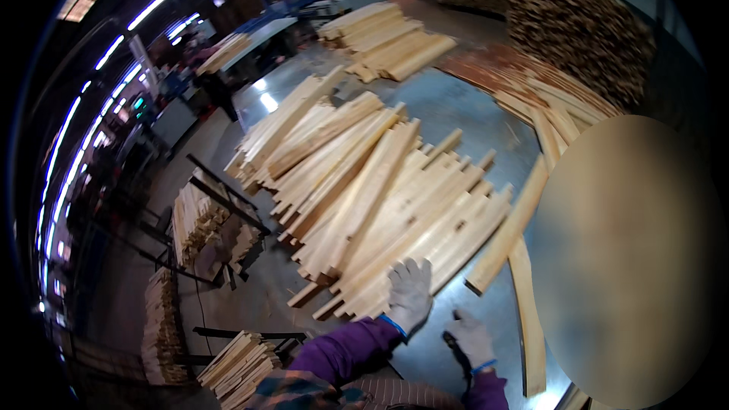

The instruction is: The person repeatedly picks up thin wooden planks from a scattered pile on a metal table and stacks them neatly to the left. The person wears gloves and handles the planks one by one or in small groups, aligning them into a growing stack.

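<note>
My left hand [410, 294], in a pale grey glove with a blue cuff edge, lies with fingers spread on the near end of a broad layer of wooden slats [414, 216]. The pale slats lie side by side at a slant, their ends uneven, and a few loose ones rest on top. Over the metal table [437, 334], just right of the slats, is my right hand [472, 340], gloved alike. Its fingers look curled, with something dark along their left side that I cannot make out. A single slat [507, 231] lies close beyond it, crossing another slat [528, 319].
More boards [387, 42] are stacked at the table's far end. Reddish-brown boards [524, 76] lie at the far right. Slat bundles stand low on the left in a dark rack [228, 201] and near my left sleeve [241, 368]. A blurred oval hides the right side.
</note>
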A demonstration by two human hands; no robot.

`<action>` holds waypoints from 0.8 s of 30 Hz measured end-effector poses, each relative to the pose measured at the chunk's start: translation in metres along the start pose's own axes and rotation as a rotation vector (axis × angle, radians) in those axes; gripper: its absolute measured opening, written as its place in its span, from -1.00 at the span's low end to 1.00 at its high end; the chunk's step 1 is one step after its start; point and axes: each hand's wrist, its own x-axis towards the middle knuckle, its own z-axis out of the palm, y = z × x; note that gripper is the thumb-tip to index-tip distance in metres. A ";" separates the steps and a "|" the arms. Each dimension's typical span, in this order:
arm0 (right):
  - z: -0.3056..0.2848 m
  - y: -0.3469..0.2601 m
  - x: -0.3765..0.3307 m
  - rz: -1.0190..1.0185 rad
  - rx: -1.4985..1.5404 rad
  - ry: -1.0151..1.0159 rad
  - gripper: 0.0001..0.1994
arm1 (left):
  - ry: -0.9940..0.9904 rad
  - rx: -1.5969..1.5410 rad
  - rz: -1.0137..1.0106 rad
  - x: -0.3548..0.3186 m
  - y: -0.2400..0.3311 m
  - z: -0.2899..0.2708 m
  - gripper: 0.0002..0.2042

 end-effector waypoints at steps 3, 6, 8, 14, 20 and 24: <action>0.052 -0.037 0.065 0.287 0.335 -0.316 -0.59 | -0.021 -0.233 0.089 -0.003 -0.032 0.005 -0.14; 0.061 -0.029 0.091 0.488 0.727 -0.228 -0.64 | 0.018 -0.333 0.115 -0.032 -0.070 -0.012 -0.21; 0.067 -0.037 0.104 0.477 0.561 -0.213 -0.64 | 0.068 -0.337 0.094 -0.044 -0.080 -0.007 -0.21; 0.055 -0.071 0.131 0.587 0.220 -0.214 -0.63 | 0.033 -0.315 0.076 -0.040 -0.084 -0.003 -0.16; 0.063 -0.072 0.148 0.620 0.024 -0.223 -0.58 | 0.202 -0.218 0.061 -0.029 -0.095 0.021 -0.53; 0.070 -0.080 0.160 0.616 -0.048 -0.284 -0.54 | 0.340 -0.234 0.017 -0.016 -0.105 0.026 -0.70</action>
